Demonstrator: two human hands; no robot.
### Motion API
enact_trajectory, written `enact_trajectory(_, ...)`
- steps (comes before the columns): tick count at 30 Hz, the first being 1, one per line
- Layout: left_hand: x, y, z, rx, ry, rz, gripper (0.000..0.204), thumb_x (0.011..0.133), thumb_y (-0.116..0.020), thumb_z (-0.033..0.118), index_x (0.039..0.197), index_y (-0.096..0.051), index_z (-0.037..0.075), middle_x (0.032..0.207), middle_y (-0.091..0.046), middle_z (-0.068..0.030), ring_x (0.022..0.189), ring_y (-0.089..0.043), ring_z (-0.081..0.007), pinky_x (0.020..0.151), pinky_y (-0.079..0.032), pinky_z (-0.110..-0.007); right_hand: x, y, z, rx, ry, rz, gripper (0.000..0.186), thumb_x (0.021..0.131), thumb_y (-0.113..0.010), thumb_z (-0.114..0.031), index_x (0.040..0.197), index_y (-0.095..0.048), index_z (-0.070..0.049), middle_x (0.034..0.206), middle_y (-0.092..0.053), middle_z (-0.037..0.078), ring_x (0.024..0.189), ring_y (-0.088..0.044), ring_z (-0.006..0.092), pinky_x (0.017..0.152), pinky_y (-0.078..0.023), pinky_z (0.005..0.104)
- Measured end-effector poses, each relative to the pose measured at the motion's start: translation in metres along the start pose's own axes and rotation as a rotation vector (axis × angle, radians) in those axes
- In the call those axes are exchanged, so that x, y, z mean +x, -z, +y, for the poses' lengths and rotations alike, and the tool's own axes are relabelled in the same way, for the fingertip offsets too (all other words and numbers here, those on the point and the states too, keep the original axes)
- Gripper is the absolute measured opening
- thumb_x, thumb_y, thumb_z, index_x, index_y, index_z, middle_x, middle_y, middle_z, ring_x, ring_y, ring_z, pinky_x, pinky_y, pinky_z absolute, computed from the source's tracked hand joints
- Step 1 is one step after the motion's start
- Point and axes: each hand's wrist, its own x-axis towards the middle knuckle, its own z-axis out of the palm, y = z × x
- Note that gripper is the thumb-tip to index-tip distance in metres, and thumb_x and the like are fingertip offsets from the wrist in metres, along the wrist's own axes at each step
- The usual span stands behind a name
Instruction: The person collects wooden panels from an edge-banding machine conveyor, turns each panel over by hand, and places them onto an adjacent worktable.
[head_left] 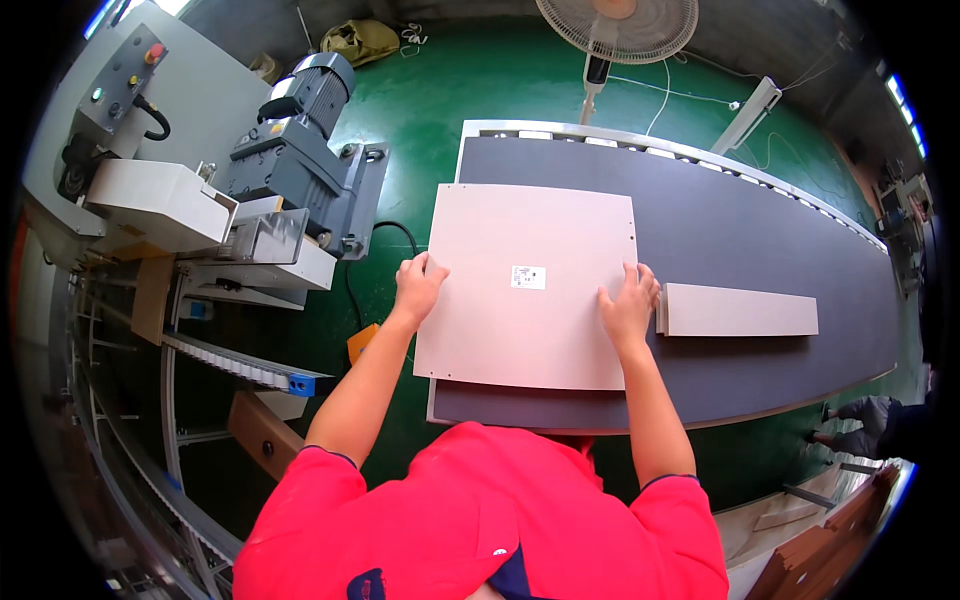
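A flat, pale pinkish board (520,330) with a white label (528,277) and small holes near its edges lies level in front of me. It covers the left end of a dark grey tabletop (740,230). Whether it rests on something or is held just above the top, I cannot tell. My left hand (419,286) grips its left edge with the fingers curled. At the opposite edge my right hand (630,303) holds the board, thumb on the upper face and fingers by the side. Just right of that hand sits a short stack of narrow pale strips (740,311).
On the left stands a machine with a grey motor (320,90), a control box (115,80) and a roller rail (235,365). A fan (618,25) stands beyond the table. A person (865,425) is at the far right, near brown boards (825,540).
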Motion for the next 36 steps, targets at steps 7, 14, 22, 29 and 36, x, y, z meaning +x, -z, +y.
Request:
enact_trajectory(7,-0.02,-0.018,0.016,0.168,-0.254,0.091,0.054,0.076,-0.072,0.033,0.116,-0.062,-0.001,0.116,-0.058,-0.0223,0.111,-0.054,-0.0364,0.098,-0.043,-0.043,-0.051,-0.005,0.018,-0.068,0.167,0.036,0.049,0.082,-0.064,-0.025,0.125,-0.054,-0.003,0.134,-0.045,0.021,0.127,-0.038,0.0374,0.108,-0.027,0.0488)
enact_trajectory(14,-0.039,-0.066,0.066,0.11,-0.185,-0.094,0.057,0.078,-0.067,0.037,0.121,-0.059,0.001,0.128,-0.052,-0.0214,0.121,-0.047,-0.0361,0.104,-0.039,-0.042,-0.047,0.004,0.092,-0.162,0.151,0.134,0.044,0.09,-0.058,-0.026,0.128,-0.055,-0.004,0.138,-0.048,0.02,0.127,-0.043,0.0368,0.109,-0.03,0.0467)
enact_trajectory(22,-0.061,-0.047,0.057,-0.373,-0.133,-0.329,0.054,0.085,-0.065,0.029,0.13,-0.05,0.002,0.129,-0.049,-0.0181,0.124,-0.046,-0.0291,0.103,-0.039,-0.037,0.004,0.002,0.141,-0.22,0.038,0.115,0.04,0.092,-0.056,-0.02,0.128,-0.056,-0.002,0.132,-0.053,0.018,0.12,-0.05,0.0362,0.104,-0.037,0.045)
enact_trajectory(29,-0.184,0.122,-0.039,-1.001,0.118,-0.046,0.028,0.096,-0.054,0.026,0.108,-0.062,0.001,0.086,-0.067,-0.0086,0.07,-0.063,-0.0131,0.066,-0.051,-0.024,-0.021,-0.039,-0.101,0.585,0.446,-0.219,0.026,0.09,-0.057,-0.007,0.113,-0.06,0.004,0.105,-0.063,0.016,0.101,-0.058,0.0253,0.093,-0.044,0.0367)
enact_trajectory(36,-0.259,0.222,-0.199,-1.179,0.501,0.885,0.025,0.095,-0.051,0.034,0.098,-0.056,0.01,0.079,-0.061,-0.0028,0.059,-0.057,-0.0111,0.061,-0.049,-0.029,-0.084,-0.115,-0.343,0.984,0.328,-1.151,0.033,0.094,-0.058,-0.016,0.121,-0.055,0.001,0.109,-0.063,0.01,0.1,-0.06,0.0196,0.091,-0.046,0.0323)
